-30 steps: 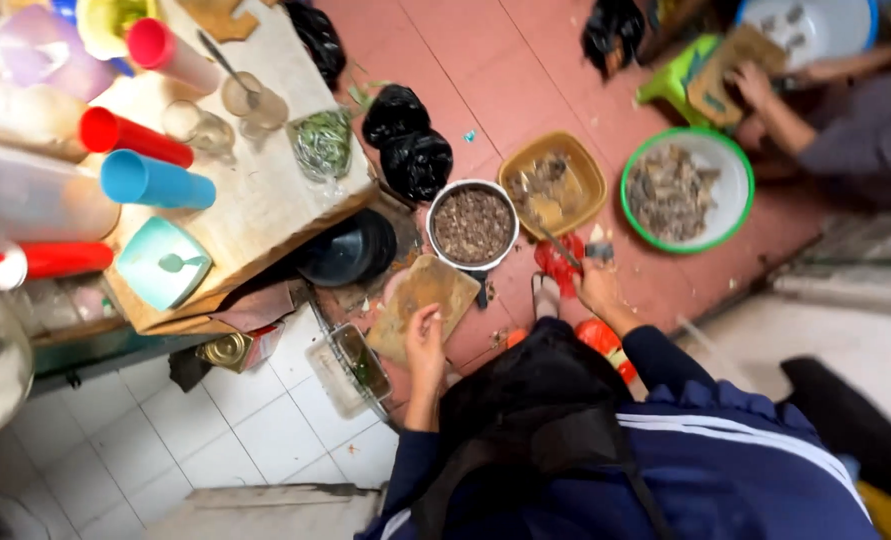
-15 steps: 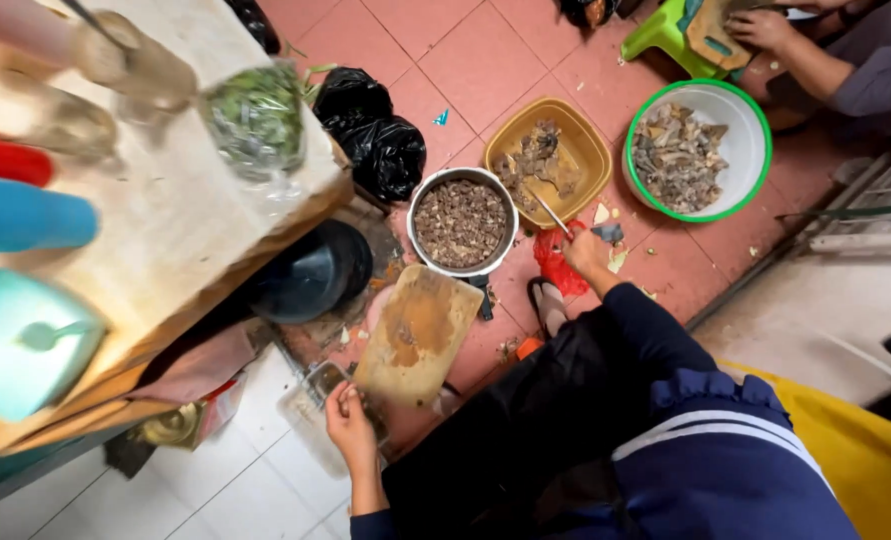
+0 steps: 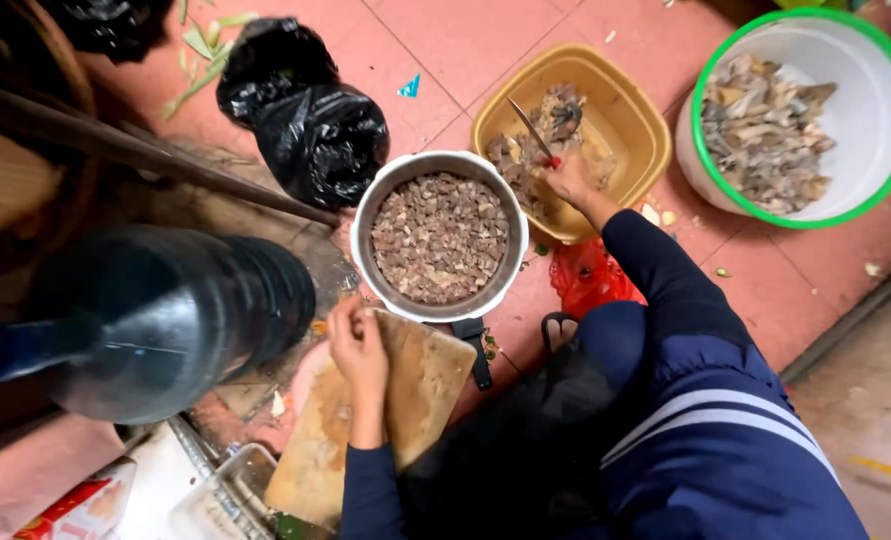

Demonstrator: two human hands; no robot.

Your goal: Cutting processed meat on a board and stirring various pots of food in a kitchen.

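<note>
My left hand rests flat on a wooden cutting board that lies on the floor, fingers apart, next to the rim of a metal pot full of small brown chopped pieces. My right hand reaches over a yellow square basin and grips a knife by its red handle, the blade pointing into the brown pieces in the basin. My dark blue sleeves with white stripes fill the lower right.
A white bowl with a green rim holding grey-brown scraps stands at the upper right. Two black plastic bags lie beyond the pot. A dark round stool and a table edge are at the left. A clear plastic box sits below.
I have bent much closer to the floor. My left hand moved from the clear box up onto the cutting board. My right hand moved into the yellow basin with the knife.
</note>
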